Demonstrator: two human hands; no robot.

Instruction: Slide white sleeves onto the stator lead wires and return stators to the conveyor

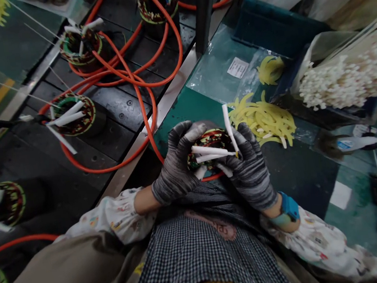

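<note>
Between my two gloved hands is a motor stator [213, 138] with copper windings, held in front of my apron. White sleeved leads [209, 151] stick out across its top, one of them pointing up. My left hand [179, 164] wraps round the stator's left side, fingers curled over its rim. On the opposite side my right hand [251, 169] grips the stator, its thumb low and its fingers close to the base of the upright lead. The stator's underside is hidden by my hands.
More stators [81, 114] with orange cables [141, 101] sit on the dark conveyor [121, 132] to the left. Yellow curved strips [266, 118] lie on the green bench at right. Beyond are a blue bin [274, 28], white tubes [345, 75] in a bag and a bottle [353, 143].
</note>
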